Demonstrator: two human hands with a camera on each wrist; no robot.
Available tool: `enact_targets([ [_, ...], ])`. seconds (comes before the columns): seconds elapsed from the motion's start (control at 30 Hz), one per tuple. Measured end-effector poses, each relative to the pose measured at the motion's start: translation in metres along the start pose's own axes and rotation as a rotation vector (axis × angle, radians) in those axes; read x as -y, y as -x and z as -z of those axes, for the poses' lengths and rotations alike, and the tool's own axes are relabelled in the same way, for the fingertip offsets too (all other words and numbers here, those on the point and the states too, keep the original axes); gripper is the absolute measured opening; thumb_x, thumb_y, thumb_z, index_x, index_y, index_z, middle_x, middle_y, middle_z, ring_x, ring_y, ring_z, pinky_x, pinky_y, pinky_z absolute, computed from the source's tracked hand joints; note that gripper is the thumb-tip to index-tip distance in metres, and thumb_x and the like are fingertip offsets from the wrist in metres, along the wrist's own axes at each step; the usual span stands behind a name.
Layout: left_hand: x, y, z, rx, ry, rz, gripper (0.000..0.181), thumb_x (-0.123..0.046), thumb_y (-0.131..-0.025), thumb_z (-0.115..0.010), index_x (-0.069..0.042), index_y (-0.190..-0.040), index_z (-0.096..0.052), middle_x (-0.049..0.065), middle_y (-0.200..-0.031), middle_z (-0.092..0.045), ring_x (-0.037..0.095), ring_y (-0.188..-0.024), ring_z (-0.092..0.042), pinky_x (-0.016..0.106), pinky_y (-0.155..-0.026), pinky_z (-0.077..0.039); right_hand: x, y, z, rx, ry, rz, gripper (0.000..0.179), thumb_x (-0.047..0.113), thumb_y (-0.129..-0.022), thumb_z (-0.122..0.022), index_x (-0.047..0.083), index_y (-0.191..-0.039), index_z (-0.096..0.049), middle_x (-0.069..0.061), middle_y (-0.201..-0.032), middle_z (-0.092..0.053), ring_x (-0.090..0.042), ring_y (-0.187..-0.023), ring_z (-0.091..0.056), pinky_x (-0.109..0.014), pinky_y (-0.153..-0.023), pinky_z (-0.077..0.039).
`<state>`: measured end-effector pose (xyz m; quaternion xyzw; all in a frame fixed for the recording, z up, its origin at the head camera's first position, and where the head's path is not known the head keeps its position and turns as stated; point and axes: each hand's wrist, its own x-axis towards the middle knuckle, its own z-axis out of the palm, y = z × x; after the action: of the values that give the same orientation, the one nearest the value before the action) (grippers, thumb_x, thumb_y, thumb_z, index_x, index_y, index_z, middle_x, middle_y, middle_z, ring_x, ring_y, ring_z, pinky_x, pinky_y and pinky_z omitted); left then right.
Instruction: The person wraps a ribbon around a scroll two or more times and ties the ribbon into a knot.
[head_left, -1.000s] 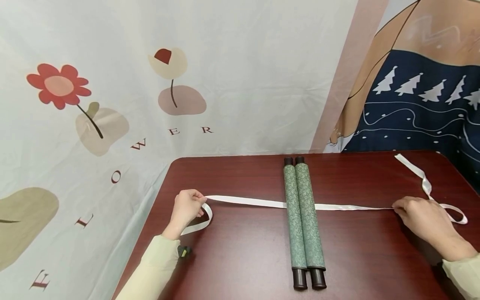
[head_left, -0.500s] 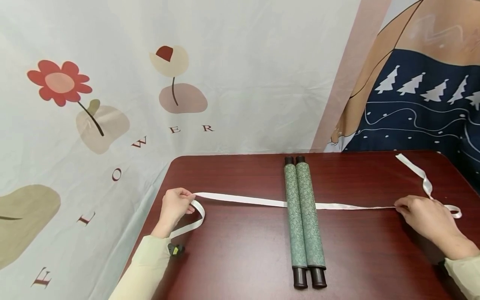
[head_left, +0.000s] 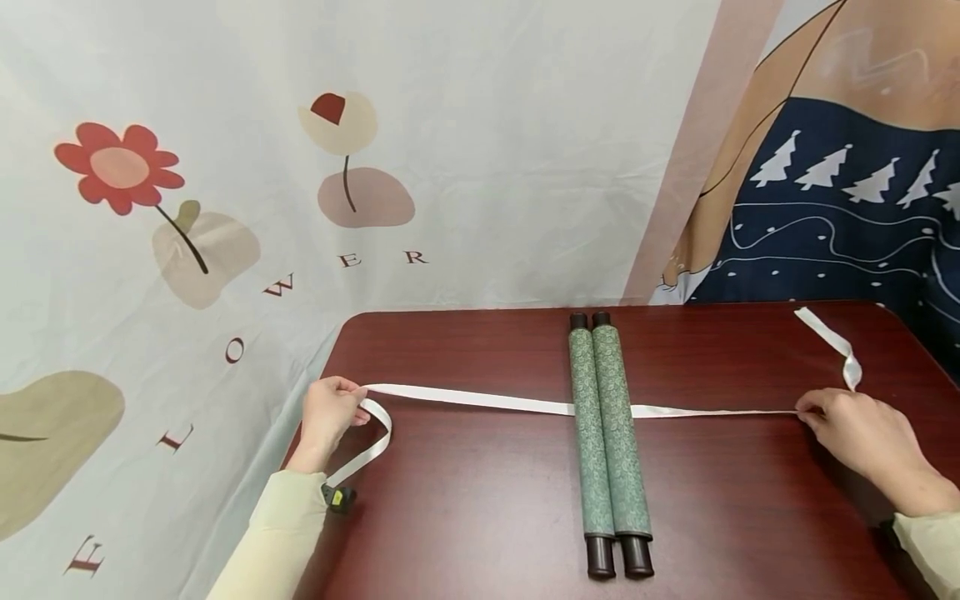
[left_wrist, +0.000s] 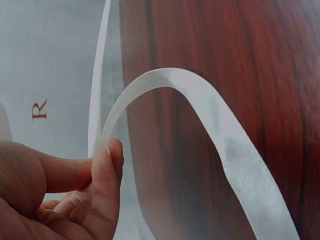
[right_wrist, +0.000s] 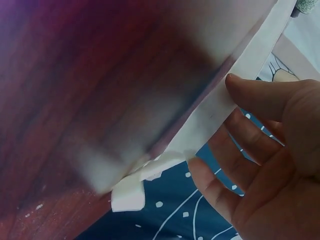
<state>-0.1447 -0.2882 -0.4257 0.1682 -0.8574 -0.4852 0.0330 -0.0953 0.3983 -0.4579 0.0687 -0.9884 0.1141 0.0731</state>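
Observation:
Two rolled scrolls, a left one (head_left: 591, 433) and a right one (head_left: 622, 425), both green-patterned with dark end knobs, lie side by side on the table. A white satin ribbon (head_left: 472, 401) runs crosswise and disappears beneath them. At the left, my left hand (head_left: 327, 417) pinches the ribbon between thumb and fingers; a loop of its loose part (left_wrist: 240, 145) curves down beside that hand in the left wrist view. My right hand (head_left: 866, 442) holds the other side, thumb against the ribbon (right_wrist: 212, 117) in the right wrist view. Beyond that hand, a twisted end (head_left: 825, 333) lies towards the back.
The dark red wooden table (head_left: 465, 517) has rounded back corners. Behind it hangs a white cloth (head_left: 510, 150) printed with flowers and letters. A navy cloth (head_left: 832, 242) with white trees hangs at the back right.
My left hand has moved left, with its ribbon loop following. The right hand has shifted slightly right, and the small loop beside it no longer shows. Both scrolls lie nearly where they were.

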Motion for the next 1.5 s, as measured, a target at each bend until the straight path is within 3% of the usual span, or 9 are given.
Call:
enact_targets([
  [0.27,0.009,-0.001,0.003,0.006,-0.064,0.005,0.010,0.003,-0.096,-0.064,0.012,-0.092,-0.063,0.018,-0.070,-0.069,0.015,-0.046,-0.066,0.034,-0.051,-0.060,-0.003,0.000,0.001,-0.001,0.001,-0.017,0.007,0.000,-0.081,-0.078,0.005,-0.084,-0.074,-0.021,-0.081,-0.071,-0.033,-0.059,-0.061,-0.060,-0.051,-0.046],
  [0.37,0.010,-0.001,0.001,0.050,-0.165,-0.013,0.011,0.001,-0.096,-0.065,0.011,-0.093,-0.065,0.020,-0.075,-0.070,0.023,-0.053,-0.071,0.034,-0.055,-0.061,-0.002,-0.001,0.003,0.023,0.010,-0.022,0.007,-0.001,-0.080,-0.079,0.003,-0.084,-0.074,-0.022,-0.083,-0.071,-0.034,-0.062,-0.063,-0.061,-0.054,-0.048],
  [0.43,0.008,0.001,-0.002,0.065,-0.302,-0.055,0.015,-0.005,-0.097,-0.067,0.010,-0.097,-0.067,0.022,-0.084,-0.072,0.029,-0.067,-0.073,0.040,-0.063,-0.062,0.001,-0.002,0.005,0.032,0.018,-0.022,0.008,-0.001,-0.079,-0.080,0.000,-0.085,-0.074,-0.023,-0.085,-0.071,-0.036,-0.067,-0.065,-0.061,-0.058,-0.050],
  [0.6,-0.015,0.013,-0.013,0.015,-0.511,-0.187,0.025,-0.018,-0.097,-0.066,0.004,-0.109,-0.069,0.023,-0.103,-0.068,0.042,-0.095,-0.066,0.055,-0.079,-0.052,0.019,-0.002,0.015,0.019,0.021,-0.023,0.012,0.002,-0.080,-0.078,-0.004,-0.090,-0.074,-0.024,-0.090,-0.071,-0.036,-0.073,-0.066,-0.061,-0.062,-0.052],
  [0.83,-0.054,0.036,-0.049,0.073,-0.414,-0.304,0.015,-0.016,-0.097,-0.066,-0.005,-0.095,-0.076,0.003,-0.076,-0.070,0.022,-0.070,-0.061,0.040,-0.067,-0.050,0.051,-0.006,0.028,0.107,-0.002,-0.028,0.018,0.011,-0.090,-0.074,-0.005,-0.098,-0.075,-0.025,-0.093,-0.073,-0.032,-0.071,-0.067,-0.060,-0.059,-0.052],
  [1.1,-0.066,0.057,-0.096,0.161,-0.460,-0.373,0.019,-0.006,-0.089,-0.063,-0.009,-0.072,-0.071,-0.004,-0.062,-0.059,0.018,-0.062,-0.055,0.036,-0.063,-0.049,0.073,-0.010,0.014,0.226,-0.076,-0.050,0.021,0.017,-0.096,-0.067,0.008,-0.077,-0.072,-0.005,-0.068,-0.063,-0.023,-0.058,-0.054,-0.044,-0.050,-0.043],
  [1.3,-0.080,0.065,-0.124,0.281,-0.506,-0.311,0.047,-0.006,-0.090,-0.059,-0.017,-0.053,-0.033,-0.009,-0.049,-0.024,0.010,-0.050,-0.023,0.026,-0.047,-0.023,0.084,-0.017,0.005,0.335,-0.121,-0.172,0.037,0.024,-0.101,-0.061,0.012,-0.066,-0.061,-0.005,-0.061,-0.050,-0.025,-0.058,-0.047,-0.042,-0.052,-0.039],
  [1.4,-0.086,0.062,-0.135,0.284,-0.570,-0.265,0.051,-0.011,-0.094,-0.060,-0.018,-0.053,-0.030,-0.008,-0.051,-0.021,0.013,-0.051,-0.023,0.028,-0.046,-0.022,0.087,-0.022,0.003,0.349,-0.126,-0.215,0.036,0.028,-0.101,-0.061,0.004,-0.076,-0.069,-0.009,-0.066,-0.055,-0.029,-0.061,-0.052,-0.045,-0.053,-0.042],
  [1.5,-0.089,0.057,-0.145,0.294,-0.630,-0.217,0.048,-0.018,-0.098,-0.062,-0.015,-0.056,-0.038,-0.003,-0.055,-0.033,0.018,-0.055,-0.036,0.033,-0.049,-0.034,0.090,-0.026,0.000,0.354,-0.138,-0.252,0.042,0.034,-0.101,-0.062,-0.004,-0.086,-0.072,-0.012,-0.068,-0.057,-0.031,-0.063,-0.054,-0.045,-0.054,-0.043],
])
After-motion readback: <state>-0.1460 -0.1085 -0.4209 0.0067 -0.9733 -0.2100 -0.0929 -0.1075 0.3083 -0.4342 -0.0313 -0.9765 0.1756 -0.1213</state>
